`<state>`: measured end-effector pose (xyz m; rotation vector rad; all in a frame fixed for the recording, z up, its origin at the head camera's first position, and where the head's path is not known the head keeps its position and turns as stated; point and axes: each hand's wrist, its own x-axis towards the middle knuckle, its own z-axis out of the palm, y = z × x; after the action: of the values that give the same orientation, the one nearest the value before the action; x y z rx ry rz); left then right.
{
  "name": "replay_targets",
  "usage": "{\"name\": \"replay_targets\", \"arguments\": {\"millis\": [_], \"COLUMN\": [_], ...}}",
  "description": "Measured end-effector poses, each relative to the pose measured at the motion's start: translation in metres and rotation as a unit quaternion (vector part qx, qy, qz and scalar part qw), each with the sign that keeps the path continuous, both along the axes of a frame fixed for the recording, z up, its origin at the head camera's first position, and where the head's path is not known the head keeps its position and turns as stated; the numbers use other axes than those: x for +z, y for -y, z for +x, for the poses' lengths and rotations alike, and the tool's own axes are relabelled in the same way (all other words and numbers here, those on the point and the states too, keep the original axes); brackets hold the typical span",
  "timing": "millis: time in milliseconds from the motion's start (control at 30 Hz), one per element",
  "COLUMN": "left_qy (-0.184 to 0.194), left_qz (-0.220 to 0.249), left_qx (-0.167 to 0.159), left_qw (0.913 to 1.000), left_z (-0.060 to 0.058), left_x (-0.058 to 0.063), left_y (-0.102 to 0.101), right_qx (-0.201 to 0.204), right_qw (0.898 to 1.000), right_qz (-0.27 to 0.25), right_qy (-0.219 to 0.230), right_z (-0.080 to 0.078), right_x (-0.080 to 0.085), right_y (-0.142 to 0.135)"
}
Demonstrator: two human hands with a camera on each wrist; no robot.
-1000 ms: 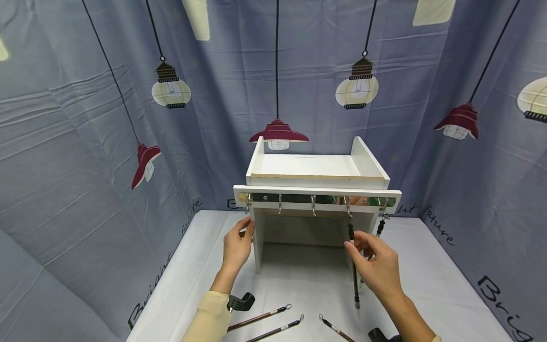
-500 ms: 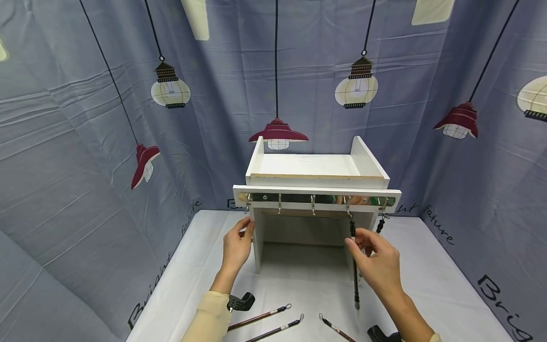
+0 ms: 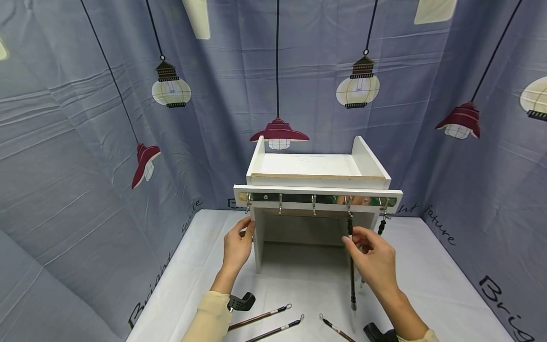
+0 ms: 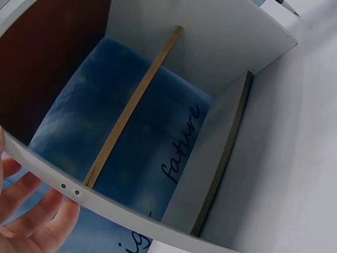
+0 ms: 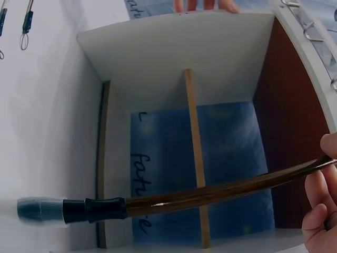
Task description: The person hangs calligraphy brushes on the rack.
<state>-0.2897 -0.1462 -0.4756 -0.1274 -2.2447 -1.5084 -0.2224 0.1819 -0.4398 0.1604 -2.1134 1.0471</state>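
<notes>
A white shelf unit carries a front rail with several metal hooks. My right hand pinches the upper shaft of a calligraphy brush just below the second hook from the right. The brush hangs tip down, its top right at that hook. In the right wrist view its brown handle ends in a black ferrule and a greyish tip. Another brush hangs on the rightmost hook, partly hidden by my hand. My left hand touches the outside of the unit's left panel with its fingertips.
Two brushes lie on the white tabletop at the front, one brown and one black. A third brush lies right of them, its loop toward the unit. A blue-grey printed curtain surrounds the table.
My right hand has shifted slightly left, and the lower end of the brush it holds has swung left. The left hand stays at the panel.
</notes>
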Motion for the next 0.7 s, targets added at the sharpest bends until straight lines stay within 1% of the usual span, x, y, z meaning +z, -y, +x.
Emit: {"name": "replay_targets", "arguments": {"millis": [167,300,700], "left_qy": [-0.001,0.001,-0.004], "left_qz": [-0.004,-0.006,-0.008], "left_qx": [-0.003,-0.002,0.001], "left_qw": [1.0,1.0,1.0], "left_z": [0.001,0.001,0.0], "left_x": [0.0,0.0,0.0], "left_y": [0.0,0.001,0.001], "right_qx": [-0.001,-0.003,-0.001], "right_qw": [1.0,1.0,1.0], "right_qz": [-0.006,-0.007,-0.014], "right_qy": [0.008,0.004,0.016], "right_z": [-0.002,-0.005,-0.015], "right_x": [-0.004,-0.006,-0.005], "right_y": [0.003,0.004,0.01]}}
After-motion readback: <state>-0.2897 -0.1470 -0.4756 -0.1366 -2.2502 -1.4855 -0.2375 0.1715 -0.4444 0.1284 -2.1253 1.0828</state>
